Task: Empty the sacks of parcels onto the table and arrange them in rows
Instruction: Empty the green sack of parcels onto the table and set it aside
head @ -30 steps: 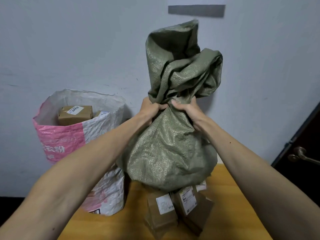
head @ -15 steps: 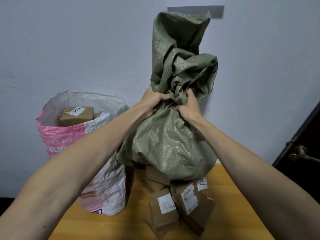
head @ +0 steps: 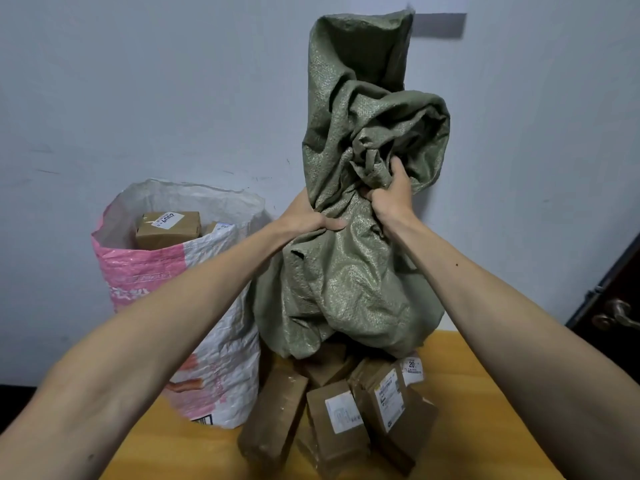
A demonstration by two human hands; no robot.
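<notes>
A green woven sack (head: pixel 349 271) hangs upside down above the wooden table (head: pixel 485 393), its mouth facing down. My left hand (head: pixel 311 220) grips its bunched fabric on the left. My right hand (head: pixel 393 199) grips a fold higher up on the right. Several brown cardboard parcels (head: pixel 339 414) with white labels lie in a heap on the table under the sack's mouth. A pink and white sack (head: pixel 194 306) stands upright to the left, with a labelled brown box (head: pixel 168 228) showing in its open top.
A pale wall (head: pixel 173 98) rises right behind the table. A dark door with a brass handle (head: pixel 613 317) is at the right edge. Bare tabletop shows on the right and in front of the parcels.
The green sack has been lifted higher, and more parcels have slid out onto the heap. My right hand has moved up to a higher fold.
</notes>
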